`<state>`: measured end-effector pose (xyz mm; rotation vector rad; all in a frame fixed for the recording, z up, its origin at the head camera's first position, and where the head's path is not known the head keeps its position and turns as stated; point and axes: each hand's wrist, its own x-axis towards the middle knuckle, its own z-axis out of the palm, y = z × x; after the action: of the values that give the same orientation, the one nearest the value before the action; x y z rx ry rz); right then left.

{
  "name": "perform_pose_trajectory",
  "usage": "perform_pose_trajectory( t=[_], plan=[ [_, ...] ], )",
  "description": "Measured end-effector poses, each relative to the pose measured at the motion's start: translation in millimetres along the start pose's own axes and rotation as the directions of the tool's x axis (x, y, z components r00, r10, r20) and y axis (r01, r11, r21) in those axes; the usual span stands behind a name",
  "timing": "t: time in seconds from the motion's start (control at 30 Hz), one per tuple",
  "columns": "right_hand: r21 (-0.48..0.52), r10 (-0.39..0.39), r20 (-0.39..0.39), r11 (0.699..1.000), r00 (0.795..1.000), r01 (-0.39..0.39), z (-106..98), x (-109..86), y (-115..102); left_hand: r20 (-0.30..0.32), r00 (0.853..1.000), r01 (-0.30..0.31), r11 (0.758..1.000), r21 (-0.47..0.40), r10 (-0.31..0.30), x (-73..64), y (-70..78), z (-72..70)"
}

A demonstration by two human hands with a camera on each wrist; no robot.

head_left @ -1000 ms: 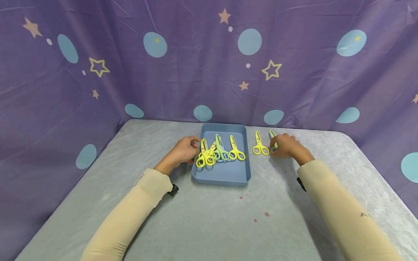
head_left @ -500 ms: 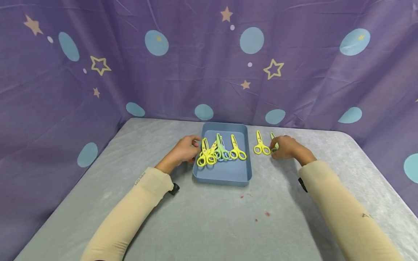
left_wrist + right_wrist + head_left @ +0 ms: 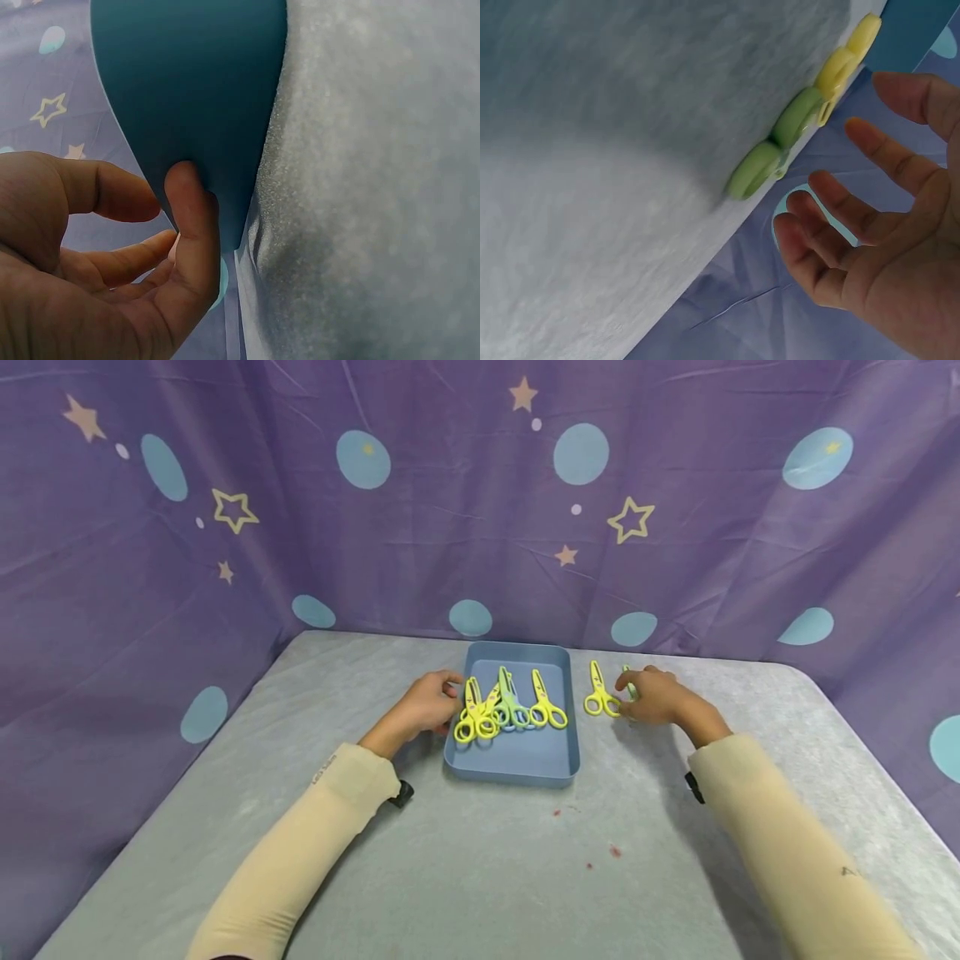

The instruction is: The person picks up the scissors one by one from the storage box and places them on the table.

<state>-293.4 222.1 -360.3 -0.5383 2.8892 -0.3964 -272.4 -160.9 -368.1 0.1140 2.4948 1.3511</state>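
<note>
In the head view, my left hand is at the left wall of a blue tray. My left wrist view shows the thumb against the tray's outer wall and curled fingers at the rim. Several yellow scissors lie inside, with green scissors over blue-handled scissors. Right of the tray, my right hand hovers over another pair of green scissors, partly hidden from above. Its fingers are spread and loosely bent, apart from the handles. Yellow scissors lie between it and the tray.
A grey cloth covers the table, with a few small red marks in front of the tray. A purple curtain with stars and blue dots hangs behind the table and along its left side.
My right hand has stayed over the green scissors, and its fingers now reach slightly further left. My left hand keeps its place on the tray. The head view has shifted a little.
</note>
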Motion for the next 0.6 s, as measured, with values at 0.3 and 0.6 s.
perform_pose_trajectory(
  t=[0.3,0.6],
  plan=[
    [-0.012,0.02,-0.093,1.0,0.995,-0.021,6,-0.9,-19,-0.002,1.0,-0.003,1.0,0.004,0.003,2.7,-0.8,-0.1],
    [-0.057,-0.021,-0.207,0.998,0.978,0.009,17,-0.6,-46,-0.011,1.0,0.007,1.0,0.014,-0.007,2.6,-2.2,0.8]
  ],
)
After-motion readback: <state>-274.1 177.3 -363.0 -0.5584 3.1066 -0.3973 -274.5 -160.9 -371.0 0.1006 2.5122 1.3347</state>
